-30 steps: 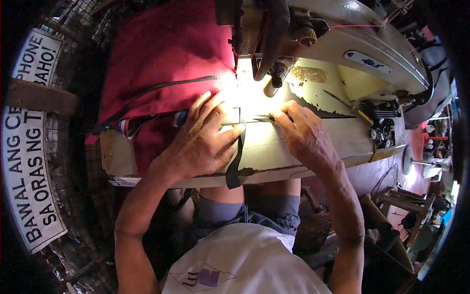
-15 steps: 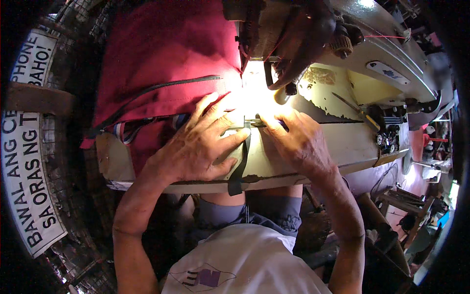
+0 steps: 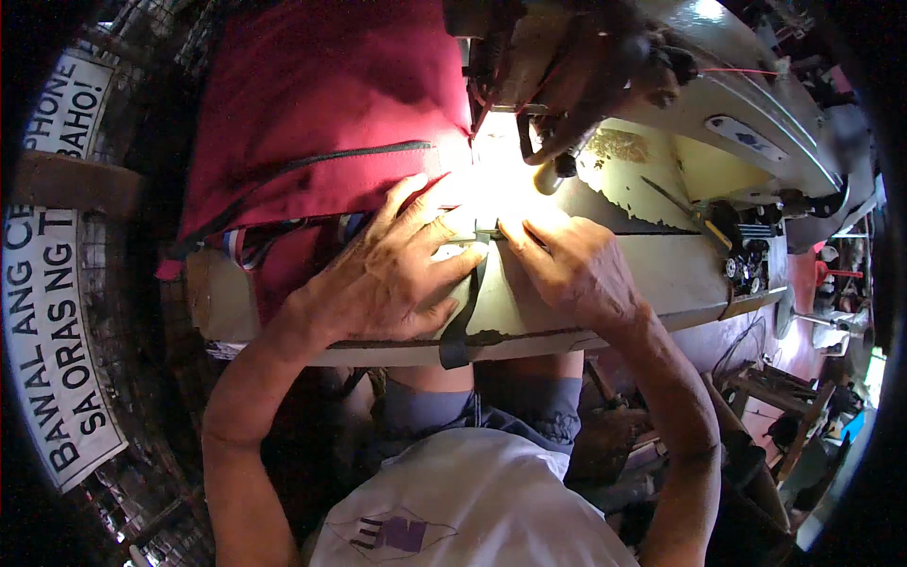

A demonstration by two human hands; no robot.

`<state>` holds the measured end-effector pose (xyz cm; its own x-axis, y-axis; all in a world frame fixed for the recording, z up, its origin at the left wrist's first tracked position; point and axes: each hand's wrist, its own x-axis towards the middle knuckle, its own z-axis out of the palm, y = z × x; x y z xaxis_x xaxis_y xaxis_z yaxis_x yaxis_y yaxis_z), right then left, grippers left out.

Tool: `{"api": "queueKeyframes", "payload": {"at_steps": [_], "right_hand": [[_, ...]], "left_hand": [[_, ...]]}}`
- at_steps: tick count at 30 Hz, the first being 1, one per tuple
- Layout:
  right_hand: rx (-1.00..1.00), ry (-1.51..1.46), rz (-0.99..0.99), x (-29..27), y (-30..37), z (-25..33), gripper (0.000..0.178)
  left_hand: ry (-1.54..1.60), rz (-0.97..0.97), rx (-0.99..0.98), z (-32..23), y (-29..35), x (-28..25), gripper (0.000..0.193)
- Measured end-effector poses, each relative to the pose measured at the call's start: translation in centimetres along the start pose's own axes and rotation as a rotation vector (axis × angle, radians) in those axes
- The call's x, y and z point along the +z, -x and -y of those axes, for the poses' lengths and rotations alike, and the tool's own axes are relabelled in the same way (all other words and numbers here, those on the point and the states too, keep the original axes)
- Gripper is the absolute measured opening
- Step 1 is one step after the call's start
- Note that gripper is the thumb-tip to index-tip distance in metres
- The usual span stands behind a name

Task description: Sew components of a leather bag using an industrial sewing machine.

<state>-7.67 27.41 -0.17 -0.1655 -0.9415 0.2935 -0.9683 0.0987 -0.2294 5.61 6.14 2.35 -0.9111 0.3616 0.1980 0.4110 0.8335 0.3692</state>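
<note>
My left hand [image 3: 402, 265] rests on the front edge of the maroon fabric [image 3: 326, 85], its fingers stretched toward the machine. Its thumb and forefinger close on a narrow black strap [image 3: 461, 326] that hangs over the table's front edge. Opposite it, my right hand [image 3: 572, 265] has its thumb and forefinger pinched together at a small dark piece by the strap's upper end. Glare and fingers hide exactly what that piece is. Both hands work just in front of the sewing machine [image 3: 557, 66], under its bright lamp [image 3: 548, 178].
A yellow-handled pointed tool [image 3: 713, 231] lies on the machine bed at right, near a bobbin winder [image 3: 746, 274]. A black zipper [image 3: 331, 154] crosses the maroon fabric. White signs [image 3: 66, 350] hang on the mesh at left. The pale table [image 3: 652, 274] has a chipped edge.
My right fingers have moved slightly left, closer to my left thumb, so less of the dark piece shows. My elbows have spread a little outward.
</note>
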Motion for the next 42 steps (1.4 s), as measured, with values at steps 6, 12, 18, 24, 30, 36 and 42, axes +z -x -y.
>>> {"api": "queueKeyframes", "payload": {"at_steps": [6,12,18,24,30,36,42], "right_hand": [[0.539,0.154,-0.274,-0.3,5.4,-1.9,0.037],[0.619,0.212,-0.149,4.6,9.2,5.3,0.065],[0.576,-0.254,-0.601,5.9,1.4,14.4,0.044],[0.902,-1.387,-0.809,1.6,17.6,13.0,0.041],[1.683,-0.144,-0.487,-0.9,45.0,16.9,0.023],[1.564,0.129,-0.157,12.7,45.2,19.3,0.025],[1.602,0.144,-0.110,17.4,45.7,20.1,0.032]], "left_hand": [[0.004,-0.059,0.017,-0.7,0.4,-0.4,0.045],[-0.038,0.067,0.049,0.2,0.3,1.0,0.050],[-0.243,0.162,-0.015,1.1,0.9,0.8,0.054],[-0.197,0.132,-0.112,0.4,0.8,1.5,0.062],[-0.217,0.014,-0.084,-0.1,1.1,2.3,0.064],[-0.203,-0.032,-0.117,0.6,1.3,2.6,0.065],[-0.140,-0.056,-0.095,-0.2,-0.9,-0.2,0.035]]}}
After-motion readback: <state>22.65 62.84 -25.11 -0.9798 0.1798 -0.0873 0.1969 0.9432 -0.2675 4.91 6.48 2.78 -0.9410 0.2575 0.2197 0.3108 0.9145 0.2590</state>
